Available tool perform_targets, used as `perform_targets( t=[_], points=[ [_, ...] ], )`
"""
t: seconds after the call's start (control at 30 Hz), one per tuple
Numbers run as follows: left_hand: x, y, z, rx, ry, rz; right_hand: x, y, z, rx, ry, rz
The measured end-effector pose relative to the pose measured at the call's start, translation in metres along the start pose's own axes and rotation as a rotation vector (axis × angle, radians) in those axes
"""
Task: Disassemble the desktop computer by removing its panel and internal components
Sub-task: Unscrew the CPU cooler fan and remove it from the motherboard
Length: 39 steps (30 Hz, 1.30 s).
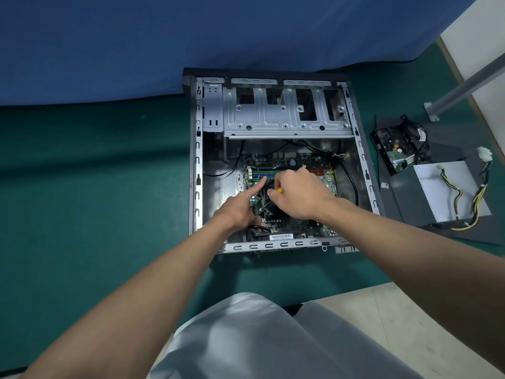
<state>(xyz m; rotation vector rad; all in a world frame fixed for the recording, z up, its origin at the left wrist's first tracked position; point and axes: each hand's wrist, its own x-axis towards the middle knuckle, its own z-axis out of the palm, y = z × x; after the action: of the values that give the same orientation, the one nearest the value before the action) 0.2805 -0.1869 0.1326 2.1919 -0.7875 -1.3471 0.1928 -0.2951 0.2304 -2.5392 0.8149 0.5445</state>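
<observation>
The right hand [297, 194] grips a thin yellow-handled screwdriver [266, 207]; the left hand [237, 212] lays one straight finger by the black round fan [270, 184] inside the open grey metal computer case [197, 160], mid-frame. A slipping tip could scratch the green circuit board [329, 179].

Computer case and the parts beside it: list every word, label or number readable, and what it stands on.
White barcode sticker on the computer case, near edge: print too small to read.
Small sticker on the dark panel: blurred, unreadable.
Nothing else legible.
</observation>
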Motion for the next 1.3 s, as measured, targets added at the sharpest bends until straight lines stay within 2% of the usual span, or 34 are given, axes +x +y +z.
perform_targets(
  t=[0.1, 0.27, 0.33, 0.47, 0.7, 0.8, 0.87, 0.97, 1.03, 1.13, 1.17, 1.2, 1.23, 1.3],
  points=[
    [0.001, 0.0, 0.0, 0.023, 0.007, 0.006, 0.0, -0.012, -0.005, -0.016, -0.087, 0.054],
    [0.002, -0.001, 0.001, 0.052, 0.006, -0.001, 0.012, -0.026, -0.01, 0.216, -0.209, 0.273],
    [0.003, -0.001, 0.001, 0.061, 0.002, -0.009, 0.014, -0.031, -0.013, 0.234, -0.257, 0.279],
    [0.003, -0.003, 0.001, 0.069, 0.006, -0.008, 0.016, -0.035, -0.016, -0.159, -0.324, 0.05],
    [0.006, -0.005, 0.003, 0.083, 0.008, -0.014, 0.001, -0.035, -0.024, -0.688, -0.361, -0.401],
    [0.008, -0.006, 0.005, 0.06, -0.002, 0.001, -0.001, -0.04, -0.017, -0.815, -0.306, -0.583],
    [0.01, -0.007, 0.006, 0.076, 0.018, -0.007, 0.001, -0.04, -0.02, -0.805, -0.268, -0.596],
    [0.009, -0.006, 0.005, 0.101, 0.037, -0.026, 0.005, -0.039, -0.018, -0.669, -0.244, -0.441],
    [0.008, -0.006, 0.005, 0.108, 0.028, -0.013, 0.006, -0.043, -0.013, -0.435, -0.249, -0.21],
    [0.009, -0.006, 0.004, 0.099, 0.029, 0.011, 0.01, -0.045, -0.012, 0.322, -0.308, 0.272],
    [0.008, -0.006, 0.004, 0.098, 0.03, 0.005, 0.011, -0.045, -0.015, 0.556, -0.38, 0.376],
    [0.008, -0.006, 0.005, 0.097, 0.028, -0.003, 0.012, -0.046, -0.017, 0.671, -0.464, 0.433],
    [0.007, -0.006, 0.005, 0.096, 0.025, -0.008, 0.013, -0.046, -0.016, 0.63, -0.526, 0.451],
    [0.007, -0.005, 0.004, 0.106, 0.027, -0.011, 0.014, -0.053, -0.013, 0.264, -0.522, 0.395]
  ],
)
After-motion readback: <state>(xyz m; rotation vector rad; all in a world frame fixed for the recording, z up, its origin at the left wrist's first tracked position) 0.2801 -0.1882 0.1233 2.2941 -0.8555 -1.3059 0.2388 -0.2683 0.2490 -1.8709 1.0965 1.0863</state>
